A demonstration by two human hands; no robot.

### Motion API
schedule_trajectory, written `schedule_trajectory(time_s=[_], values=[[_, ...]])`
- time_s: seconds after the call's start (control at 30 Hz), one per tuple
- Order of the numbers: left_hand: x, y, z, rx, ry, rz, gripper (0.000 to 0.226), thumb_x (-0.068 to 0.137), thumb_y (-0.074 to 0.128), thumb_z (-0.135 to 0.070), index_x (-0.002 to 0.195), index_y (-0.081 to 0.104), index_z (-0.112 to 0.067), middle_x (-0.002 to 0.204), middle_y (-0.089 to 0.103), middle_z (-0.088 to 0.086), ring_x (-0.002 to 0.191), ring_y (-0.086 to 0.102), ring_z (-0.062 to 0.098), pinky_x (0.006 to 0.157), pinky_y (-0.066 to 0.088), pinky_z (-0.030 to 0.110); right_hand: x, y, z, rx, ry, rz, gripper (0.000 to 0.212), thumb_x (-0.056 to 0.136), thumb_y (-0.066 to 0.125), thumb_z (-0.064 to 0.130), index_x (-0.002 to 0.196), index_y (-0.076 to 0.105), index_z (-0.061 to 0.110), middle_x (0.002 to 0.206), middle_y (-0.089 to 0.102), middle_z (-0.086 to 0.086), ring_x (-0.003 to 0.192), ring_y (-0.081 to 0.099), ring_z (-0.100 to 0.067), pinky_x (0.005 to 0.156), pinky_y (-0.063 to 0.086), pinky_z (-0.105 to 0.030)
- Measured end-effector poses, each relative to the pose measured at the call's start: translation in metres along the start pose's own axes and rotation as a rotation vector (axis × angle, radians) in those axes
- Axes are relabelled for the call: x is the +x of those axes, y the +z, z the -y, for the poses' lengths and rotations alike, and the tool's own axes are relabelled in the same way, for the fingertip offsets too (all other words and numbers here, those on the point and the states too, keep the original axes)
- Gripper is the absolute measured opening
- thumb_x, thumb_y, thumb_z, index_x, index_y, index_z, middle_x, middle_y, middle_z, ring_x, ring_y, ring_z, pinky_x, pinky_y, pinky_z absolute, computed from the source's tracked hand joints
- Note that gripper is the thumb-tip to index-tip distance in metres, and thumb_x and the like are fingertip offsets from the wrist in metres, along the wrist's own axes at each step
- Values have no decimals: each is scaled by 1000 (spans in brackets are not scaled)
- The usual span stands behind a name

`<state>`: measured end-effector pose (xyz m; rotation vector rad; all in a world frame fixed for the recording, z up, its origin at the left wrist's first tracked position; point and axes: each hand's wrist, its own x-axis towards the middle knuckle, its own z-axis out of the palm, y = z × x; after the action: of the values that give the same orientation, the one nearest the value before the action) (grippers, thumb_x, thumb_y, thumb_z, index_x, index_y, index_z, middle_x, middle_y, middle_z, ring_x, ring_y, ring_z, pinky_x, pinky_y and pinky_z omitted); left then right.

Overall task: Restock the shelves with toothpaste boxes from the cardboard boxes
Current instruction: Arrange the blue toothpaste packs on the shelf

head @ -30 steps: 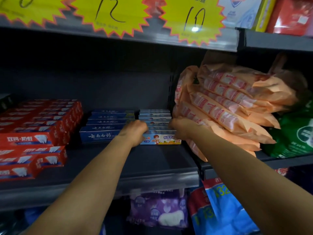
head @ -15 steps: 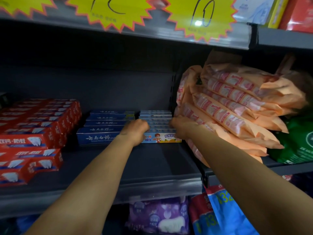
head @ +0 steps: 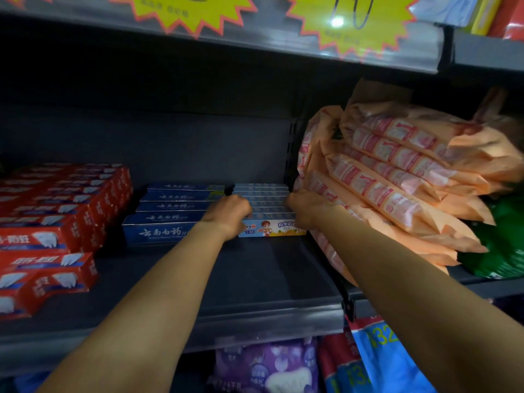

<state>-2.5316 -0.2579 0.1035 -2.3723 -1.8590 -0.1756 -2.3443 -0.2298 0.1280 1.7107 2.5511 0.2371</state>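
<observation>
Left hand (head: 229, 212): reaching deep onto shelf, fingers curled down over left end of kids' boxes; knuckles up, fingertips hidden; grips the row's left side
Right hand (head: 307, 208): at right end of same row, fingers bent round the end; pressed between row and orange packs; grips the row's right side
Kids' boxes (head: 263, 207): light-blue toothpaste boxes, flat, lined up front to back in one row; front one shows cartoon child and orange print; between the two hands, right of blue boxes, at right end of shelf bay
Blue boxes (head: 170, 219): dark-blue toothpaste, white script, one row front to back; touching or just beside kids' boxes, cannot tell which behind left hand
Red boxes (head: 56, 222): red toothpaste with tooth picture, stacked several deep at left; lower ones at front left lie skewed, nearer shelf edge
Shelf (head: 255, 293): dark grey, bare at front under both forearms; clear price rail along front edge
Orange packs (head: 397, 177): soft pink-orange bags, piled and leaning in next bay to right, overhanging toward right hand
Green pack (head: 507, 245): far right, under orange packs
Yellow tags (head: 348, 21): star-shaped, handwritten, on rail of shelf above
Below shelf: purple pack (head: 269, 367), blue pack (head: 380, 361), partly seen
</observation>
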Motion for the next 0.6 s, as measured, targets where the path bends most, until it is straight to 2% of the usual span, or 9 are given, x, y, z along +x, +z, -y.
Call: schedule_trajectory(time_s=[0.13,0.27,0.43,0.6], values=[[-3,-1,-1,-7,3,4,36,90,66,-19,125,62,-14,129,55,7,117,53,28,96,48,43,1,1,-1,16,0,5,53,91,56,11,142,42,11,141,42,-16,128,46,-30,98,42,-31],[-12,-9,11,-53,-15,2,35,86,70,-25,118,64,-13,123,57,7,111,55,26,93,49,42,-1,-4,-1,48,-19,16,54,89,59,15,141,43,14,141,43,-13,128,45,-28,101,40,-31],[-44,-28,49,-100,-107,-12,58,88,69,-24,140,47,-15,145,44,4,133,42,25,109,37,37,-1,-19,16,139,-108,-28,56,82,72,25,134,52,17,136,52,-6,120,51,-24,100,45,-34],[-82,-39,98,-59,-230,22,61,87,70,-27,142,46,-17,146,44,5,132,43,25,109,37,34,1,-21,55,258,-191,-59,59,83,73,23,136,50,10,138,53,-6,126,51,-24,105,42,-38]])
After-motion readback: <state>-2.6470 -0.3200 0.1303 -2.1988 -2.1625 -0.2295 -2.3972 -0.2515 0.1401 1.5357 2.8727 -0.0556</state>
